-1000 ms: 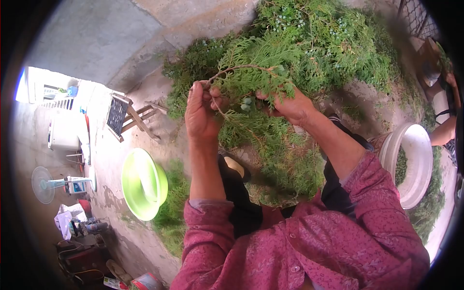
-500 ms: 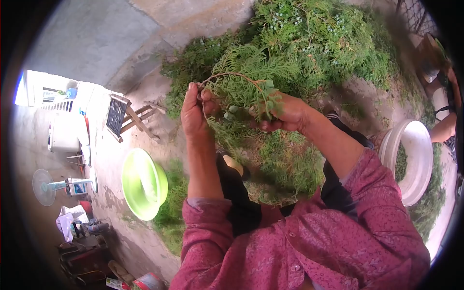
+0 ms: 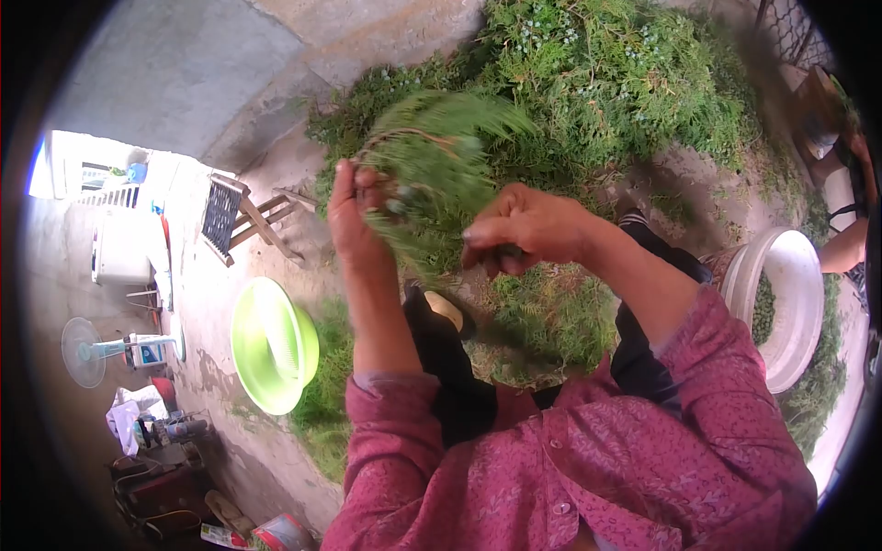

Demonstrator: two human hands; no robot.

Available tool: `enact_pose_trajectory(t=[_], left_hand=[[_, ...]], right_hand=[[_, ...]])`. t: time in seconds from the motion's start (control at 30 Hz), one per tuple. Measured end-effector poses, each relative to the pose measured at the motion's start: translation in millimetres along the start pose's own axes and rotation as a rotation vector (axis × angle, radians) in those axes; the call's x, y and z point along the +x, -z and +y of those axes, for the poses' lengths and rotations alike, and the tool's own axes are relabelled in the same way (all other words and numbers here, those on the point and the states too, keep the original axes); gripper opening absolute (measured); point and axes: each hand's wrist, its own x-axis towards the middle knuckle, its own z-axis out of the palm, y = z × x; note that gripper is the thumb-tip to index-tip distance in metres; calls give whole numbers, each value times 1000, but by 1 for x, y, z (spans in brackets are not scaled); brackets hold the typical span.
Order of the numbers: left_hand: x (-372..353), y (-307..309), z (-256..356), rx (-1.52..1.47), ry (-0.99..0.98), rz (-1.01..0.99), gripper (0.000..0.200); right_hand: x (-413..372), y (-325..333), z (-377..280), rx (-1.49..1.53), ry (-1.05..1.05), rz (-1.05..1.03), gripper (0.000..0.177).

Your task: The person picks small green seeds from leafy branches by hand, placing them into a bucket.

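A folding wooden stool [image 3: 262, 220] stood in the upper left of the frame, right of a white boxy unit [image 3: 121, 250]. Below that unit was a fan [image 3: 85, 352], and right of the fan lay a lime-green basin [image 3: 266, 344]. Pale cloth [image 3: 129, 413] and a dark case [image 3: 156, 491] filled the lower left; wire mesh [image 3: 788, 32] crossed the upper right

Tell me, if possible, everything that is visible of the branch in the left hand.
The branch is green and leafy, with feathery sprays and a thin, brown, curved stem that looks woody. Motion blur hides its finer details. The left hand grips it at one side, and it hangs above the ground, in front of the greenery. Whether the right hand touches its leaves is unclear.
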Motion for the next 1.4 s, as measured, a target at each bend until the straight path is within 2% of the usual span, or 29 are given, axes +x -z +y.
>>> enact_pose_trajectory(t=[0.03,0.07,0.1,0.13,0.17,0.23,0.27,0.33,0.4,0.43,0.5,0.57,0.63,0.73,0.87,0.97,1.03,1.07,1.13,1.17,1.23,1.37,1.4], left_hand=[[1,3,7,-1,-38,-21,20],[3,4,9,-33,-40,80,25],[1,6,9,-30,-39,80,25],[-4,4,10,-52,62,-51,24],[-6,3,9,-76,163,-182,24],[-4,4,3,-75,181,-243,24],[-4,1,0,-44,132,-170,24],[-7,-9,-6,-10,84,-99,23],[-12,-24,-8,200,67,227,24],[-8,-20,-10,200,67,226,24],[6,3,-16,8,33,99,19],[7,3,-19,36,20,94,14],[1,-6,-26,148,-54,98,15],[-5,-21,-28,179,-91,106,16],[-5,-19,-28,201,-74,72,16],[-6,-22,-29,215,-85,47,17],[-6,-19,-29,81,3,-9,17],[-4,-14,-30,81,4,-9,17],[2,-6,-30,111,68,-3,17],[2,-6,-31,111,69,-2,17],[-1,-8,-32,105,87,-5,17],[3,-3,-19,141,-54,65,17],[3,-5,-14,143,-147,105,18]], right_hand=[[-1,3,3,78,-3,-211,21],[-1,4,5,79,-1,-213,21],[-1,4,9,221,24,-196,20],[0,4,13,364,49,-177,18],[4,5,16,366,49,-174,18],[13,4,17,428,111,-41,16],[15,2,16,428,112,-40,16],[19,-1,13,473,108,187,13],[20,-1,13,505,132,199,13],[20,-1,12,538,154,208,13],[23,-2,14,479,196,224,15],[26,-4,17,422,235,240,17],[27,-9,20,370,371,285,24],[24,-12,18,399,407,259,27],[25,-9,21,423,396,260,31],[27,-9,20,330,455,317,31],[30,-4,30,301,493,230,32],[29,-2,31,301,493,231,32],[25,-1,28,-134,473,257,35],[24,-1,26,-133,473,257,35],[22,-2,22,174,358,223,26],[13,-5,13,58,285,283,15],[11,-3,14,33,235,146,13]])
